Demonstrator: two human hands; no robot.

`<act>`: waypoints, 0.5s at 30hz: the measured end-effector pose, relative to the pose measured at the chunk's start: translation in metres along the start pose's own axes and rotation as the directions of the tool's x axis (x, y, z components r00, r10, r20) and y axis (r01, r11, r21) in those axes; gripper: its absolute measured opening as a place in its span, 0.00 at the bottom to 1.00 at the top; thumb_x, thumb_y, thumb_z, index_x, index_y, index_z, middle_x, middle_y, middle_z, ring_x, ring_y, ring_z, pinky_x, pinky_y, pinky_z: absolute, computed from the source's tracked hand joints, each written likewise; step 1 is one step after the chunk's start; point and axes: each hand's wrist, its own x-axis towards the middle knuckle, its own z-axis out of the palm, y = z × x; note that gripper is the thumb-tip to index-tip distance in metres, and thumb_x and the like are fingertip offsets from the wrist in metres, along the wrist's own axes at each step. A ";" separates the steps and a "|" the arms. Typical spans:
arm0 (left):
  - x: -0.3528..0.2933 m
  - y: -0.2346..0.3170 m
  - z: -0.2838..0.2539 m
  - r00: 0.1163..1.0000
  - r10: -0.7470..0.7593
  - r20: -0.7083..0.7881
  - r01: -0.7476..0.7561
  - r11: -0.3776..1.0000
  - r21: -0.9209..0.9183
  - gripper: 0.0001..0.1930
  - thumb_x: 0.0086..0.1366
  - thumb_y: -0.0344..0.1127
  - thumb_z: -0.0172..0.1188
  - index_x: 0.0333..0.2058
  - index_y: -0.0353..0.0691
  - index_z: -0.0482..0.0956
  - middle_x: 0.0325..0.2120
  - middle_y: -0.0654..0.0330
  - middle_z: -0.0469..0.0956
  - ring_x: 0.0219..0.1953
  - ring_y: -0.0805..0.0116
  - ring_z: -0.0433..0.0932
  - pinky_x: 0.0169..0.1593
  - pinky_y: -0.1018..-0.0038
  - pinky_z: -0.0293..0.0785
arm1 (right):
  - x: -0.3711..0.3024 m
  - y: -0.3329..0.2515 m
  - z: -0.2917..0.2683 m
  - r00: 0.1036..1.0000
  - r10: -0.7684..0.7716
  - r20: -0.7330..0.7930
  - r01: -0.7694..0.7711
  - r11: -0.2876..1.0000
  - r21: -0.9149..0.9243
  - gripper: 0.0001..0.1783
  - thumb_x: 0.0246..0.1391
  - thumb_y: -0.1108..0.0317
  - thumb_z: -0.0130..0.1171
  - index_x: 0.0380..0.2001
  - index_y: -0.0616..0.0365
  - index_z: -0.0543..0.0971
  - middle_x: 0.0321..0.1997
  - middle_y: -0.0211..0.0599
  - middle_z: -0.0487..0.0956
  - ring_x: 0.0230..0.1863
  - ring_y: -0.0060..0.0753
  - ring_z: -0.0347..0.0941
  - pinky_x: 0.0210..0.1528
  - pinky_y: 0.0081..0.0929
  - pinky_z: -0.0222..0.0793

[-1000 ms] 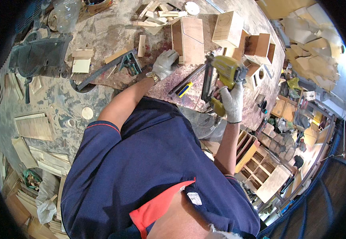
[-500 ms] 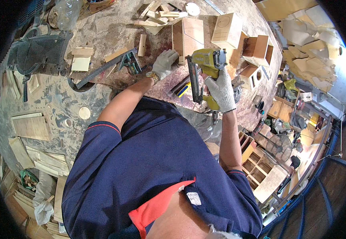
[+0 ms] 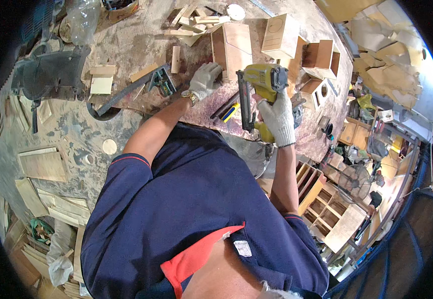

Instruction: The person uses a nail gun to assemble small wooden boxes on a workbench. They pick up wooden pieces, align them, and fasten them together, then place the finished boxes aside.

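My right hand [image 3: 280,117], in a white knit glove, is closed round the handle of a yellow-green nail gun [image 3: 265,82] with a black magazine. The gun is held over the bench close to my body, at the near right of a wooden box [image 3: 232,49]. My gloved left hand [image 3: 205,82] reaches to the near left corner of that box, its fingers stretched out and seeming to touch it. Beneath the gun's magazine lie a dark tool [image 3: 224,106] and a blue-yellow tool [image 3: 230,112]. A combination square [image 3: 160,82] lies left of my left hand.
Other wooden boxes [image 3: 280,36] stand to the right, one with a round hole [image 3: 321,93]. Wood offcuts [image 3: 191,22] are piled at the back. A black machine [image 3: 49,70] stands at the left, and thin boards [image 3: 42,164] lie nearer. A fan [image 3: 354,182] is at the right.
The nail gun in my right hand has shifted slightly right, away from the box, and its head has turned a little. My left hand stays at the box. The whole view has shifted slightly.
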 end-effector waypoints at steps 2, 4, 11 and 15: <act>0.005 0.008 -0.018 0.988 0.014 0.157 -0.037 0.988 0.149 0.28 0.54 0.49 0.70 0.50 0.40 0.76 0.50 0.51 0.78 0.57 0.52 0.75 0.63 0.58 0.70 | -0.014 0.003 -0.007 0.992 0.113 -0.047 -0.104 0.980 0.169 0.21 0.59 0.71 0.67 0.53 0.62 0.73 0.31 0.36 0.82 0.18 0.19 0.72 0.19 0.23 0.68; 0.015 0.028 -0.034 0.976 0.095 0.195 -0.137 0.966 0.218 0.27 0.55 0.52 0.68 0.46 0.39 0.76 0.46 0.49 0.80 0.54 0.52 0.78 0.60 0.57 0.71 | -0.029 0.009 -0.011 0.978 0.174 -0.116 -0.126 0.933 0.337 0.17 0.60 0.73 0.65 0.51 0.63 0.74 0.31 0.36 0.82 0.18 0.19 0.72 0.19 0.22 0.67; 0.070 0.097 -0.028 0.834 -0.325 0.445 0.258 0.944 0.205 0.27 0.60 0.63 0.63 0.25 0.40 0.83 0.27 0.43 0.83 0.34 0.48 0.85 0.41 0.53 0.78 | -0.065 0.052 -0.019 0.898 0.360 -0.252 -0.228 0.872 0.433 0.17 0.58 0.73 0.65 0.49 0.63 0.74 0.31 0.37 0.82 0.19 0.22 0.73 0.21 0.24 0.70; 0.077 0.076 -0.025 0.790 -0.180 0.586 0.146 0.984 0.105 0.30 0.66 0.64 0.54 0.26 0.40 0.83 0.28 0.43 0.82 0.34 0.42 0.82 0.40 0.49 0.76 | -0.090 0.076 -0.020 0.825 0.454 -0.338 -0.283 0.848 0.448 0.20 0.56 0.71 0.66 0.50 0.63 0.74 0.30 0.40 0.82 0.20 0.26 0.76 0.22 0.29 0.73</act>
